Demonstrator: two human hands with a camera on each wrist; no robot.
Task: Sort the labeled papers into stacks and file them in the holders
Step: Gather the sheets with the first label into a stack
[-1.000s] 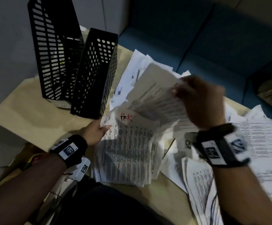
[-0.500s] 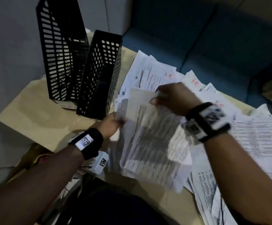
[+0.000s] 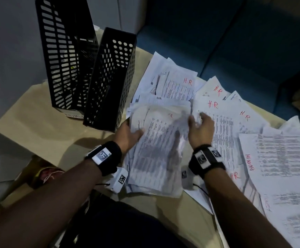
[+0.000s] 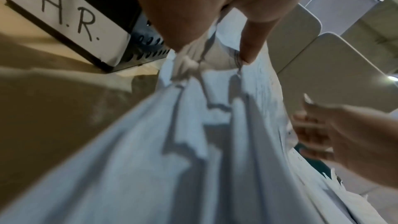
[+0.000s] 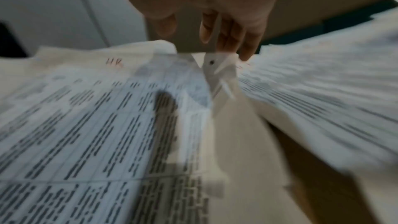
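A stack of printed sheets (image 3: 160, 149) marked HR in red lies on the table in front of me. My left hand (image 3: 136, 131) grips its left edge, thumb on top, fingers hidden beneath. The left wrist view shows the paper (image 4: 172, 159) bunched under that hand (image 4: 215, 48). My right hand (image 3: 198, 122) hovers open over the stack's right edge, holding nothing; its fingers (image 5: 232, 37) hang above the sheets (image 5: 96, 117). Two black perforated holders stand at the back left: the nearer one (image 3: 109, 81) bears an H.R. label (image 4: 69, 13), the taller one (image 3: 65, 56) an ADMIN label.
Loose HR sheets (image 3: 217, 111) fan out right of the stack. Further right lies a sheet marked ADMIN (image 3: 279, 154), with more papers toward the table's right edge. Bare tan table (image 3: 38, 126) shows left of the holders. A blue sofa (image 3: 235, 42) runs behind.
My right hand brought the lifted sheets down onto the stack, let go and opened. The left hand stayed at the stack's left edge.
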